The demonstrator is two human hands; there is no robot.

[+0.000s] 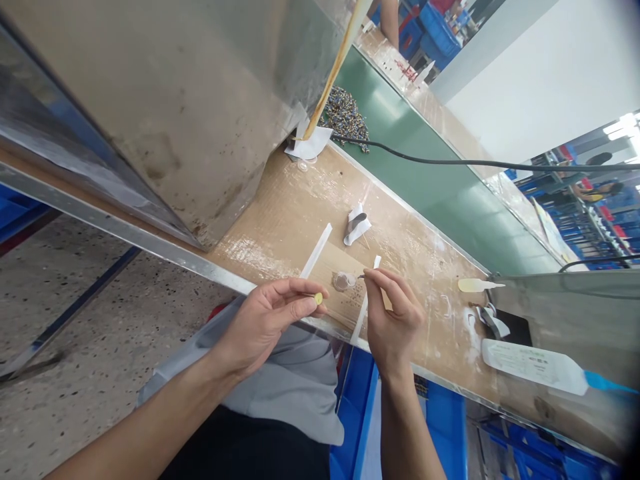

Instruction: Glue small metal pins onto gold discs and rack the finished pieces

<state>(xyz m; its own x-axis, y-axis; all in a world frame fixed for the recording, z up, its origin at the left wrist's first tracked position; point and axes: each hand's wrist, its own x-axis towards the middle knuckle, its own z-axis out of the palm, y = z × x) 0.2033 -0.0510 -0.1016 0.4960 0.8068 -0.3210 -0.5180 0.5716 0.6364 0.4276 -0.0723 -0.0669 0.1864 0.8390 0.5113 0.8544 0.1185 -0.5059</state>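
Left hand (270,319): disc (319,298) (right hand (393,319): tool (361,276))

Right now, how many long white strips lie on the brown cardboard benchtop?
2. One long white strip lies beyond the left hand; the other strip runs beside the right hand, partly behind its fingers. Others may be hidden.

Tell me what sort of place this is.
Probably a factory assembly line: a long green conveyor belt runs beside the cardboard-topped workbench, with blue plastic crates beyond and a heap of small metal parts.
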